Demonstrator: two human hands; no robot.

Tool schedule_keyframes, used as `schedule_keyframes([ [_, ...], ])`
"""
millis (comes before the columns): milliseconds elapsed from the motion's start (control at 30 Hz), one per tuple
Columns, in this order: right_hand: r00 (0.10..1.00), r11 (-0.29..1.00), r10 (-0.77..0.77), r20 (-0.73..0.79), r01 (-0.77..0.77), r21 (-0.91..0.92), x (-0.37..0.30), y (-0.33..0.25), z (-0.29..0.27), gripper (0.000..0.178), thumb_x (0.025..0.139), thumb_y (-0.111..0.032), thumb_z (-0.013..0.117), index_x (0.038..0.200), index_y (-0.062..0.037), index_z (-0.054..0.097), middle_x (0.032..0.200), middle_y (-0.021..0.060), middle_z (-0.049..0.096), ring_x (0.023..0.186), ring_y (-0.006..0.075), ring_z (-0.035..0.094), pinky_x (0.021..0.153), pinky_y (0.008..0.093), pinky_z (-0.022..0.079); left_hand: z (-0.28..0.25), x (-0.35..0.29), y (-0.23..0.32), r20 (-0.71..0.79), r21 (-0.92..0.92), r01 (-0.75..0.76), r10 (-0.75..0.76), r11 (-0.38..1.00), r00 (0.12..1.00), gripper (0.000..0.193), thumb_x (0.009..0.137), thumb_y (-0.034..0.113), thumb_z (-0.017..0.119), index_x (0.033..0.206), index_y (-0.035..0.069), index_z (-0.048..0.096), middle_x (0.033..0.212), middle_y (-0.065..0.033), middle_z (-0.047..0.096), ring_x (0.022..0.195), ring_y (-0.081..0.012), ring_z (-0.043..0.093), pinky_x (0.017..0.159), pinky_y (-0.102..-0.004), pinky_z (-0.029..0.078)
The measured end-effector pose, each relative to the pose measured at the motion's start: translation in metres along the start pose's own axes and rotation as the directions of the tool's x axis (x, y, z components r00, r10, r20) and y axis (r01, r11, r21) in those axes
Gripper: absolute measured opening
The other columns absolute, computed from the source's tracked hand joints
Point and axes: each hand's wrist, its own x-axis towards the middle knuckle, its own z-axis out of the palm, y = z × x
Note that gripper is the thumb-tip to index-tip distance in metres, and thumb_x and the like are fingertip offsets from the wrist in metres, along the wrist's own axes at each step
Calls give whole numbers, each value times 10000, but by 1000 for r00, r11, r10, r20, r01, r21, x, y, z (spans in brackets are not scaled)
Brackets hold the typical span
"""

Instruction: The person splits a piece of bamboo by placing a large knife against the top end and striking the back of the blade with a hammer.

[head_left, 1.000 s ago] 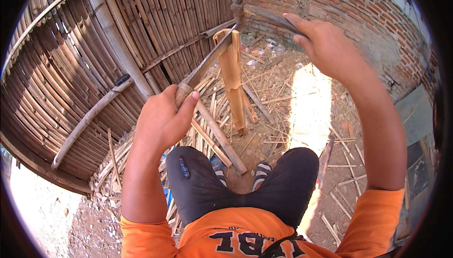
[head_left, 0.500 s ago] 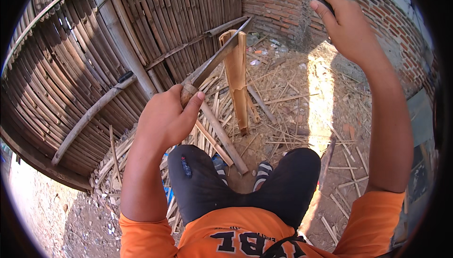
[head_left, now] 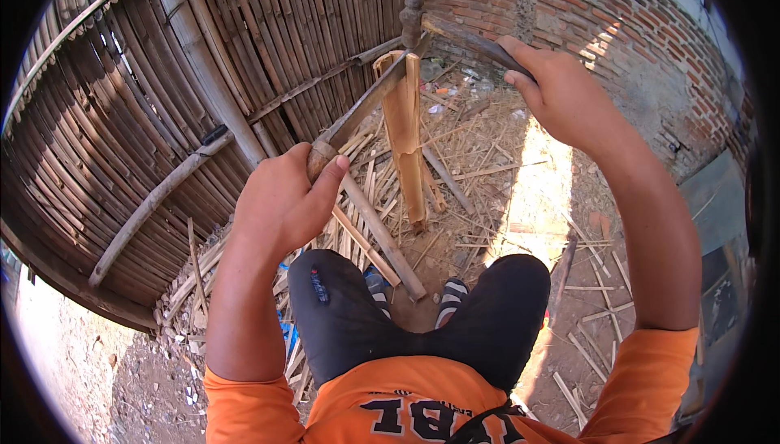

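My left hand [head_left: 280, 200] is closed round the wooden handle of a machete [head_left: 361, 111]. Its long blade lies slantwise across the top of an upright split bamboo piece [head_left: 404, 139], which stands on the ground in front of me. My right hand [head_left: 561, 95] grips the dark handle of a hammer [head_left: 413, 20]. The hammer's metal head is at the far end of the blade, just beyond the bamboo's top. Whether the head touches the blade I cannot tell for sure.
Bamboo strips [head_left: 357, 237] and splinters litter the ground around the upright piece. A slatted bamboo wall [head_left: 106, 143] rises at the left, and a brick wall [head_left: 487, 13] stands behind. My knees and striped footwear [head_left: 451, 298] are close in front.
My right hand has swung the hammer down and leftward, bringing its head into view at the blade's far end. The left hand and machete have hardly moved.
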Motion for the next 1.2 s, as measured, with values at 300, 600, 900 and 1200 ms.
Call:
schedule_keyframes([
  [300,1000,994,0,18,2,-106,3,3,-10,302,1029,-315,580,1173,-52,623,855,212,683,828,421,665,737,500,508,-3,2,-2,14,6,-37,36,999,999,550,972,503,588,994,-43,651,829,-289,663,896,-481,646,790,-508,486],
  [600,804,694,514,299,-595,405,2,-3,7,396,1040,-411,568,1119,-23,566,700,63,547,711,211,602,685,431,474,-25,24,-6,83,147,-137,125,980,989,627,933,584,638,939,-43,649,726,-221,634,773,-401,665,737,-478,495],
  [900,639,-53,651,409,-499,865,-91,-33,212,282,914,-230,786,905,-69,555,775,-1,582,706,115,612,660,299,505,-16,40,-20,-1,68,-173,174,983,985,511,891,447,752,1050,-31,668,697,-182,618,676,-318,611,687,-431,485],
  [1200,819,-412,278,501,-370,833,-90,-41,284,261,851,-170,835,942,-76,610,1151,88,683,1078,159,614,1001,332,446,-10,74,-46,-17,9,-240,240,971,971,492,972,454,662,1001,-37,639,618,-63,461,605,-152,441,584,-361,405],
])
